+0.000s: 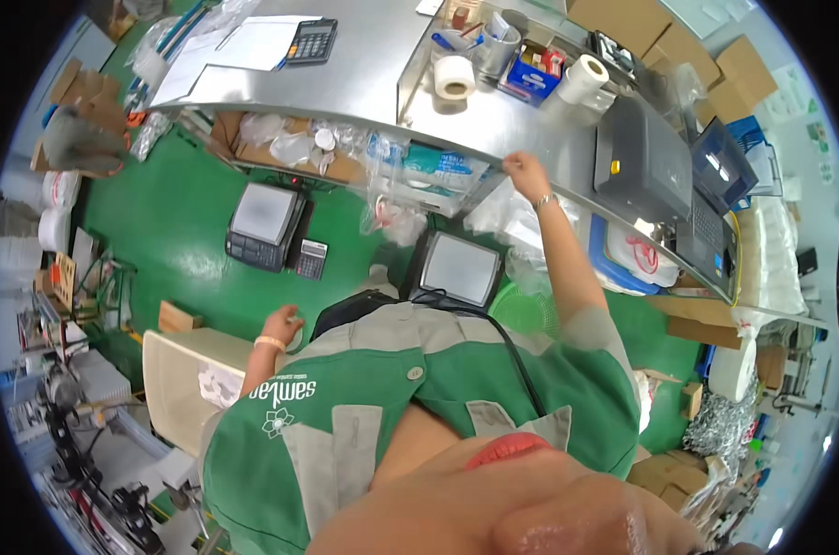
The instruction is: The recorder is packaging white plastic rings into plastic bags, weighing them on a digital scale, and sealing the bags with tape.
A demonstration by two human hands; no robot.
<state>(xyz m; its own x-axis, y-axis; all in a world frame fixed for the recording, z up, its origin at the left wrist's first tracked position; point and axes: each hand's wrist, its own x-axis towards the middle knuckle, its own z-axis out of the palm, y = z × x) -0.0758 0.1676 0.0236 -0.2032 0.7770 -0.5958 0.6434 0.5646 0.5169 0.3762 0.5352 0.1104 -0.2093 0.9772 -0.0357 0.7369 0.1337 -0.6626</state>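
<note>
As the head camera looks down over a green work jacket (456, 388), the person's right hand (526, 174) reaches up to the front edge of a curved steel counter (364, 83), its fingers curled over the rim and gripping it; a bracelet shows on that wrist. The left hand (282, 326) hangs low beside a beige box-like unit (183, 365), loosely curled with the fingers drawn in; whether it pinches anything cannot be told, and a pale band circles its wrist.

On the counter top, well apart from the gripping hand, lie a black calculator (312, 41) on white sheets of paper (239, 51), a roll of white tape (454, 77), a metal cup of pens (496, 51), a larger white paper roll (583, 79) and a dark grey label printer (643, 162). Under the counter's edge, a shelf holds clear plastic bags (294, 148) and packets.

On the green floor (169, 213) below stand a weighing scale (264, 225) with a small calculator (311, 259) just beside it, and a second screen unit (460, 270) near the person's chest, its black cable running down over the jacket. Cardboard boxes (688, 46) stack behind the counter at upper right.
</note>
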